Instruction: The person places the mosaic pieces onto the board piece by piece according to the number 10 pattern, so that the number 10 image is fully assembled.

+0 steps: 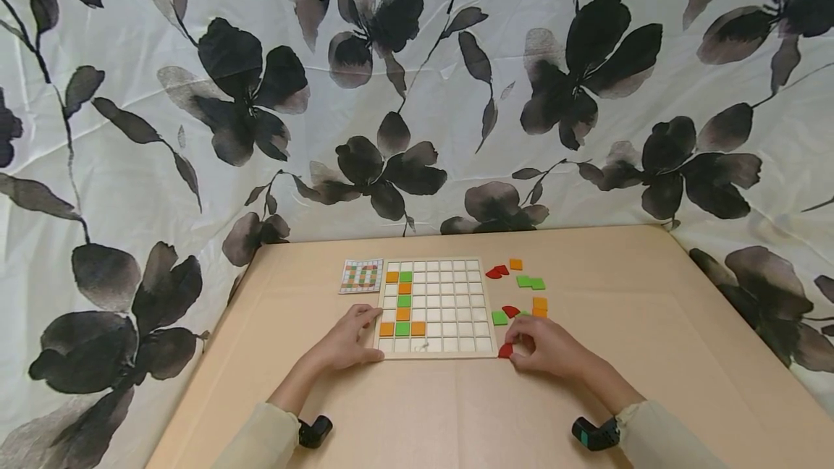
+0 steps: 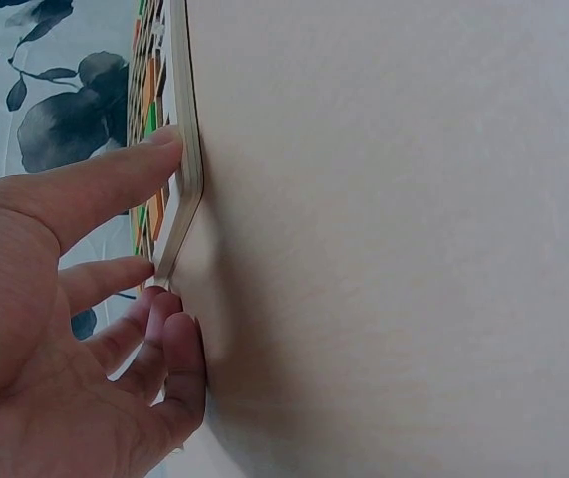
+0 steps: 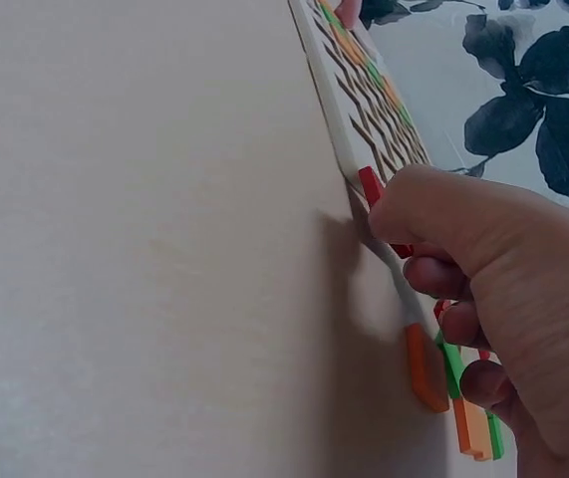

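Observation:
A white grid board (image 1: 454,317) with a pale wooden frame lies on the table, orange and green square tiles in some of its left cells. My left hand (image 1: 355,339) rests at its near left corner. The thumb (image 2: 130,179) touches the front edge and the forefinger reaches the left side, while the other fingers bend loosely. Just off the near right corner, my right hand (image 1: 547,346) pinches a red fan-shaped tile (image 1: 504,350) between thumb and forefinger. In the right wrist view the red tile (image 3: 369,186) stands on edge, partly hidden by the thumb.
A small card (image 1: 361,276) with a coloured pattern lies against the board's upper left side. Right of the board are loose red tiles (image 1: 494,273), green tiles (image 1: 531,282) and orange tiles (image 1: 540,304). A flowered cloth (image 1: 384,93) hangs behind the table (image 1: 449,411).

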A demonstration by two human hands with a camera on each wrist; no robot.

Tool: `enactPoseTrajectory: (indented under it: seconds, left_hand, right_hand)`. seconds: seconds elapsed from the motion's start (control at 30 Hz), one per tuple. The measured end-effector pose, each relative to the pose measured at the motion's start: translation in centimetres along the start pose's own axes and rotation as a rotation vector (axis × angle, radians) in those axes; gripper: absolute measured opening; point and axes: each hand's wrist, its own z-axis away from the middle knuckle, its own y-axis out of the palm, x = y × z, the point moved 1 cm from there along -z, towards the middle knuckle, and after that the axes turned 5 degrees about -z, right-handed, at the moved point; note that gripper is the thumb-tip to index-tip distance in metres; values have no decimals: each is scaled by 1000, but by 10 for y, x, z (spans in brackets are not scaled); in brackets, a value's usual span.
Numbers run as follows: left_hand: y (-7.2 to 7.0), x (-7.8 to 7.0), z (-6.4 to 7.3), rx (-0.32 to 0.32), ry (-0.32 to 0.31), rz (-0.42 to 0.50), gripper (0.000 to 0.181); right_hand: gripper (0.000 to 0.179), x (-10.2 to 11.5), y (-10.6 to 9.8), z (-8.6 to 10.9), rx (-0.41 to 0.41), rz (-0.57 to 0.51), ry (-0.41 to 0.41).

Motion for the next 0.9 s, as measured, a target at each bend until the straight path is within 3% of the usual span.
enactPoseTrajectory:
  seconds: [0.23,0.7,0.9]
  left_hand:
    - [0,0,1,2,-2,-10,82]
    - [-2,0,1,2,7,-10,82]
    - [-1,1,1,7,14,-4,81]
  right_hand:
    - [20,2,-5,-7,-5,-9,19]
    - [16,9,-8,-38,-21,-45,-56]
    - [19,15,-5,-53,-3,-55,16]
